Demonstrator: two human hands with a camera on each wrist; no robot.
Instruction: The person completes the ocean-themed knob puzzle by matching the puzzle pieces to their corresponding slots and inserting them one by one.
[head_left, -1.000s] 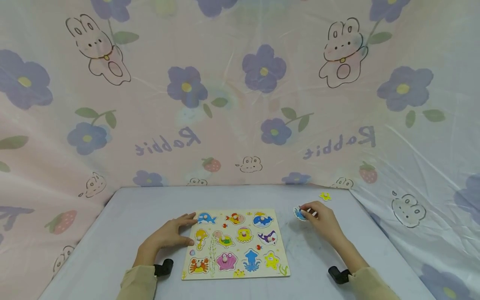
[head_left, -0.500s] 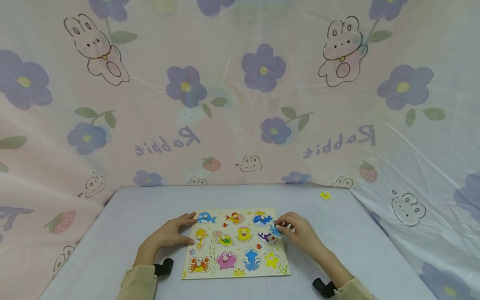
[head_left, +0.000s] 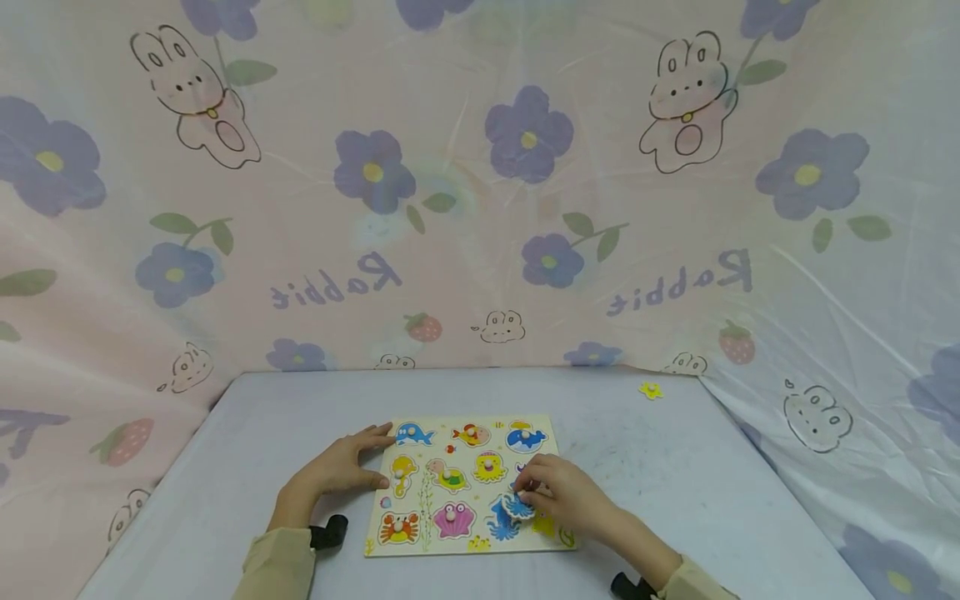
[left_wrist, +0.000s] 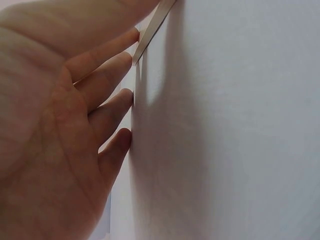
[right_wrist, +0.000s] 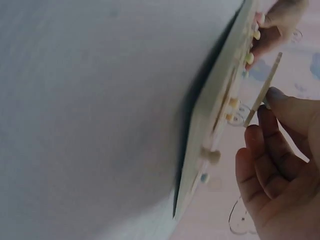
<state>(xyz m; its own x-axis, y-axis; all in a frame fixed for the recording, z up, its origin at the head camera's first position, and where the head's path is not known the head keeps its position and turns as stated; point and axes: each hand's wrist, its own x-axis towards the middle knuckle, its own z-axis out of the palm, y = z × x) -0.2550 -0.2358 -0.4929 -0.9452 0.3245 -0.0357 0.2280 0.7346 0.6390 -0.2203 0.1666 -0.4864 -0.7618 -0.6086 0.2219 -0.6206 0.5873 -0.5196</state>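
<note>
A wooden peg puzzle board with sea animals lies on the table. My right hand pinches a blue squid puzzle piece by its knob, above the board's blue squid picture at the lower right. In the right wrist view the piece is seen edge-on, tilted and apart from the board. My left hand rests at the board's left edge, fingers and thumb spread and touching it. The left wrist view shows the left hand's fingers extended, with the board's edge beside them.
A yellow starfish piece lies near the table's far right corner. Knobbed pieces such as a crab, a pink shell and a turtle sit in the board. A patterned cloth hangs behind the white table.
My right hand has carried the blue squid piece from the table right of the board, leftward and nearer, over the board's lower right. The left hand stays at the board's edge.
</note>
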